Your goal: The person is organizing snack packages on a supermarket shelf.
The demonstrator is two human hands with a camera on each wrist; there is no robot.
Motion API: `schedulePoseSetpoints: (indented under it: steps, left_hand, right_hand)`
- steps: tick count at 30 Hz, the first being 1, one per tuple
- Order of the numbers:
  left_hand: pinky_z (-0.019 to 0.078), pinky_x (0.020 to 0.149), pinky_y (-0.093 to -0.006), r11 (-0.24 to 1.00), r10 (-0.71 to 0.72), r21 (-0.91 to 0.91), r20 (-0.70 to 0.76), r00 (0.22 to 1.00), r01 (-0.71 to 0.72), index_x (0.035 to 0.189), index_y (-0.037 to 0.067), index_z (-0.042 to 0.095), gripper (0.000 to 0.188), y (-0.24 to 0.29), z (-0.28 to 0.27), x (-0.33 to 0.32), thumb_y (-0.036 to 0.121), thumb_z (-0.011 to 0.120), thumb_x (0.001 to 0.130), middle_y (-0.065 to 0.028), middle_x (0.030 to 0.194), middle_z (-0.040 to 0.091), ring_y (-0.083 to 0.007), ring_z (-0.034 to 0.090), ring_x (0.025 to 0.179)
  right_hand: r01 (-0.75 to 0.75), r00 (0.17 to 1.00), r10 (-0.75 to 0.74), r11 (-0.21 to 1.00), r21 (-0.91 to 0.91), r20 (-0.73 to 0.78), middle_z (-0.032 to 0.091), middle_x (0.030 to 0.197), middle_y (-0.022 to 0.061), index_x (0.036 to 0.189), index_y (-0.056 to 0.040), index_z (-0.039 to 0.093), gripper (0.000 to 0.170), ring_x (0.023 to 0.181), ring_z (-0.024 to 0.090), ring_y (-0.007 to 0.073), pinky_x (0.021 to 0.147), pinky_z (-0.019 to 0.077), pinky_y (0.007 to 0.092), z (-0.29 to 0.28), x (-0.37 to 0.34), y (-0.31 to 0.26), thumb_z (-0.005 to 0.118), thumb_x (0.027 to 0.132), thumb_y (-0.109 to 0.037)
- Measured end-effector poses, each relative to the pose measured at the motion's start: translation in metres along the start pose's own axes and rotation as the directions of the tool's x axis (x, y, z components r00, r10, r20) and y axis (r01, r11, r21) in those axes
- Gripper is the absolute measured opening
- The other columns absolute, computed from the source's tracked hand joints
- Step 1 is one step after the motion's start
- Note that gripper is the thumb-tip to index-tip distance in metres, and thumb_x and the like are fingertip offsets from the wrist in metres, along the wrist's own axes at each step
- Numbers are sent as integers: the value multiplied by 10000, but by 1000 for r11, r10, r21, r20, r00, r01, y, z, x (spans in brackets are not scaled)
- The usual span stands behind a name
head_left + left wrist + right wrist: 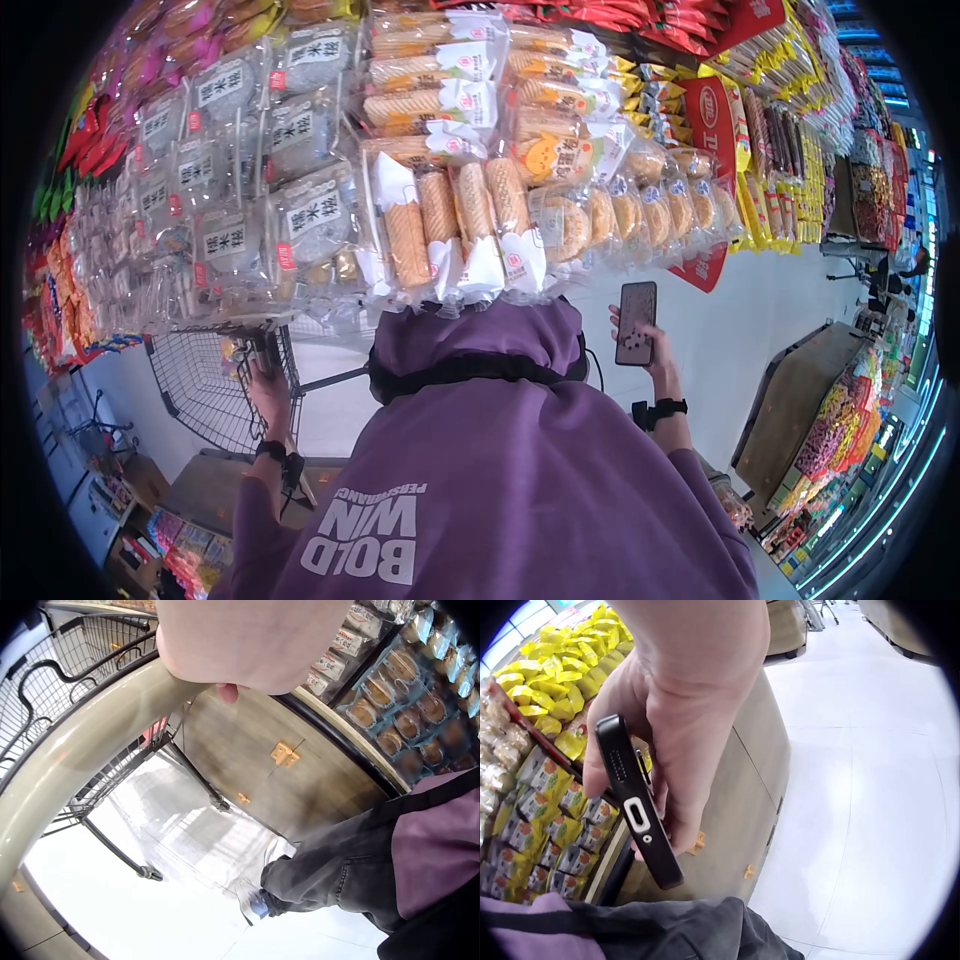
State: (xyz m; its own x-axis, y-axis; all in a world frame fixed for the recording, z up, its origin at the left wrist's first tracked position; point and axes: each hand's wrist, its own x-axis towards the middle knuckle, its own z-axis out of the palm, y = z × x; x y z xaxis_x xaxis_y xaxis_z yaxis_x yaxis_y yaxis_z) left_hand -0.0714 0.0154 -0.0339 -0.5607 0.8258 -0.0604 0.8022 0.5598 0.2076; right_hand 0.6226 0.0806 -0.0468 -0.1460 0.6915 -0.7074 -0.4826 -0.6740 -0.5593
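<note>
Arms (675, 437) apart; left fingers (258, 374), right fingers (684, 825) curled

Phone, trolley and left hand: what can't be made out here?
Phone markings: head view, too small to read, partly under the right hand's thumb.
Trolley contents, if any: head view, too small, partly behind the left hand.
Most left-hand fingers: left wrist view, hidden behind the palm or wrist.

Smartphone (635, 308), black-edged, an oblong charging port (637, 815) in one end, held in the right hand (664, 362). Shopping cart (208, 385), dark wire, on the floor (187, 900); the left hand (268, 394) grips its beige handle (69, 742).
</note>
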Motion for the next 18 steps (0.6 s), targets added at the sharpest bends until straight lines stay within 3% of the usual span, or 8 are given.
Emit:
schedulePoseSetpoints:
  steps: [2,4,6,8,11,14,17,18]
  left_hand:
    - [480,665,-572,1000,-14,28,-15,1000,15,1093,25,554,284,-6,5,-1,146,591,839,-279,794,651,-484,633,760]
    - [481,665,-574,999,-29,32,-3,1000,29,1108,28,547,296,-13,9,0,130,576,831,-279,784,650,-483,632,748]
    - [482,679,-583,999,-46,20,37,998,45,1131,21,535,328,-14,8,0,114,560,817,-284,796,643,-489,626,754]
    - [482,694,-586,996,-81,28,56,995,80,1138,13,534,341,-13,8,1,113,563,814,-286,813,641,-491,622,770]
    - [490,731,-546,994,-111,4,70,991,111,1121,-31,532,334,-8,5,0,97,577,816,-280,873,642,-482,615,822]
    - [493,737,-520,995,-95,-26,72,993,97,1121,-51,531,337,-3,0,0,87,592,820,-272,875,638,-467,612,823]
    - [492,708,-535,996,-83,-24,44,996,84,1088,-19,533,289,-3,-1,0,80,589,822,-268,826,628,-463,616,797]
    - [491,693,-542,995,-92,-36,51,994,94,1070,-9,528,269,-1,-3,0,78,588,823,-265,807,626,-465,616,779]
  right_hand:
    - [-44,997,54,983,-177,56,529,1386,213,1426,48,383,644,1221,570,305,1006,491,405,21,-4,-2,614,839,-85]
    - [-191,979,203,928,-319,4,591,1321,197,1353,51,486,605,1205,596,286,1014,490,384,26,-6,3,645,772,-11]
    - [-281,959,273,898,-339,-73,693,1112,115,1220,48,593,474,1013,669,204,928,521,327,20,-10,11,736,778,-41]
    - [-244,969,231,855,-458,-86,692,1052,109,1177,59,594,430,946,670,185,843,536,313,31,-16,9,759,799,-61]
    - [-170,985,104,690,-704,-136,691,1025,98,1155,59,609,463,872,648,141,779,514,285,46,-29,-2,809,781,-125]
    - [-182,968,-29,607,-774,-250,696,894,75,1083,48,638,423,825,624,122,766,491,279,37,-35,-7,837,752,-123]
    - [-138,912,-238,587,-797,-334,696,862,61,1024,31,659,348,808,618,111,760,488,275,27,-42,-15,832,759,-113]
    - [-88,884,-304,638,-765,-356,695,861,55,1004,22,665,310,804,617,110,763,485,273,20,-44,-16,823,768,-103]
